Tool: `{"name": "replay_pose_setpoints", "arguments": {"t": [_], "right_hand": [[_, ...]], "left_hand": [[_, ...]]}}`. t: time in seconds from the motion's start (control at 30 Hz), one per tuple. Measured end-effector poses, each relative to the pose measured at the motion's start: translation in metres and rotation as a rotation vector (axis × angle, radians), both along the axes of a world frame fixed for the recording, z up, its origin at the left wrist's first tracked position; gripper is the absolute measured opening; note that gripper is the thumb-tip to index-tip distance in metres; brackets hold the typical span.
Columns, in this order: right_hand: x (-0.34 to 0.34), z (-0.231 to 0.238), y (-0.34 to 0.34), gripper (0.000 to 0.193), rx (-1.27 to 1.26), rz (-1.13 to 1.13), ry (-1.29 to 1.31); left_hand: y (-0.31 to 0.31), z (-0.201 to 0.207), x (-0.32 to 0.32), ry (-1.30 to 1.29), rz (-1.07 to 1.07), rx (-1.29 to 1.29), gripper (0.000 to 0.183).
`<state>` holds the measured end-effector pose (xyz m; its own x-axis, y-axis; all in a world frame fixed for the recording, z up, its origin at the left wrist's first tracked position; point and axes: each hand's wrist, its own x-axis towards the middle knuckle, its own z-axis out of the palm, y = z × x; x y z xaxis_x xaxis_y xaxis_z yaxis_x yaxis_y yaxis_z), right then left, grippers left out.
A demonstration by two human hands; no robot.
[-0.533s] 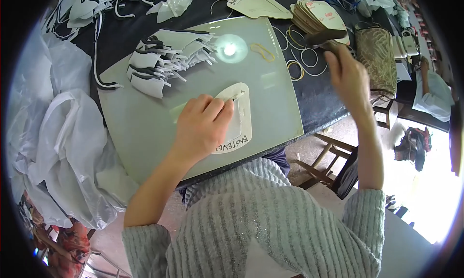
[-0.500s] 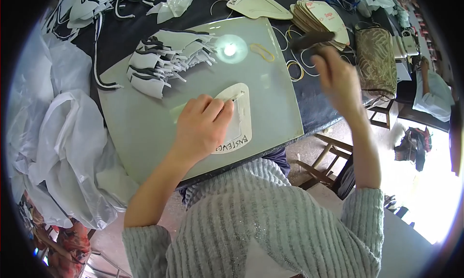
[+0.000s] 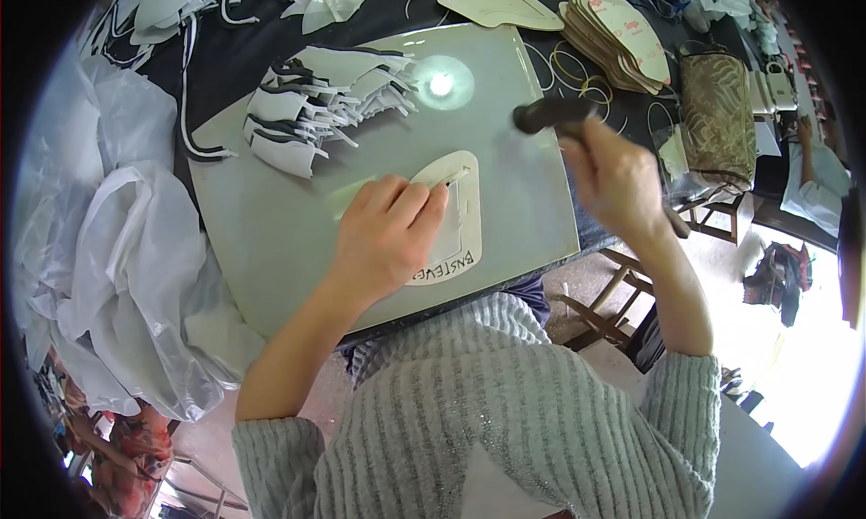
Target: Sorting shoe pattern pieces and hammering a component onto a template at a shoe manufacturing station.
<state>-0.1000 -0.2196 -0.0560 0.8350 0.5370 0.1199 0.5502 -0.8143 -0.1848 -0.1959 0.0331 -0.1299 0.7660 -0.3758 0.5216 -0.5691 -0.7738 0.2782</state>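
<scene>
My left hand (image 3: 388, 235) rests on a cream shaped template (image 3: 465, 194) with hand lettering, its fingers curled and pressed together near the cut-out. What they pinch is hidden, though a small dark spot shows by the fingertips. A pale piece (image 3: 446, 239) lies within the template's outline, partly under the hand. Raised above the right side of the grey board (image 3: 514, 221), my right hand (image 3: 622, 185) is closed round a dark hammer (image 3: 552, 115). The hammer's head is blurred and points left; its handle end (image 3: 677, 221) shows past the wrist.
White pieces with black edging (image 3: 316, 100) are heaped on the board's far left. Beyond it lie another template (image 3: 501, 3), a stack of cream shapes (image 3: 613, 45) and rubber bands (image 3: 568, 64). A patterned pouch (image 3: 717, 118) lies right; plastic bags (image 3: 144, 275) fill the left.
My right hand and the hammer have moved down and slightly left, nearer the board. The left hand stays on the template. The whole view has shifted a little.
</scene>
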Motion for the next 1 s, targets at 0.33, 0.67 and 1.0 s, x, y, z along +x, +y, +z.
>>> {"name": "replay_pose_setpoints", "arguments": {"t": [0.33,0.67,1.0], "right_hand": [[-0.016,-0.009,0.04,0.026,-0.105,0.36,0.034],[-0.024,-0.012,0.037,0.029,-0.15,0.326,0.071],[-0.024,-0.001,0.04,0.03,-0.138,0.292,0.067]], "left_hand": [[0.001,-0.001,-0.001,0.026,0.003,-0.006,0.032],[-0.002,0.0,-0.003,0.054,0.083,-0.114,0.027],[-0.024,-0.003,-0.025,0.053,0.278,0.011,0.034]]}}
